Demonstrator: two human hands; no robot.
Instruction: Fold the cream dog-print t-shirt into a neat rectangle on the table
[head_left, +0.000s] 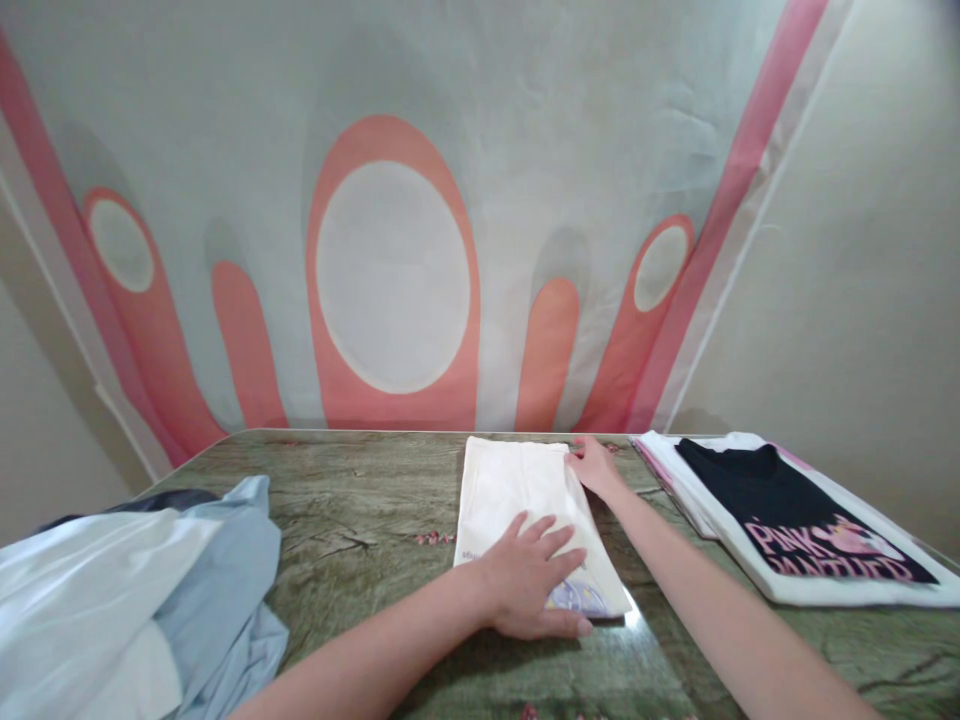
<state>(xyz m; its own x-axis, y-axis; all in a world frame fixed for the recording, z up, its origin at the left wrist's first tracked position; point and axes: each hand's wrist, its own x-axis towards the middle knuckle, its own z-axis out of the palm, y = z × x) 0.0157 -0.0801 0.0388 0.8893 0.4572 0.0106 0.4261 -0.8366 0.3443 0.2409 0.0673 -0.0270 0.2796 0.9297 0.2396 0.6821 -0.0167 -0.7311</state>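
A cream-white folded T-shirt (517,490) lies as a long rectangle on the table, with part of a purple print and small lettering showing near its front end. My left hand (529,580) rests flat across the front half of it, fingers spread, covering some of the print. At the far right corner of the cloth is my right hand (596,468), its fingers bent at the edge. The fingertips look closed on that corner, though part of the grip is hidden.
Loose white and grey-blue clothes (225,570) lie heaped at the left. On the right sits a stack of folded white garments (795,590) with a black Pink Panther T-shirt (750,490) on top. Behind the wood-patterned table (360,500) hangs a printed backdrop (495,150).
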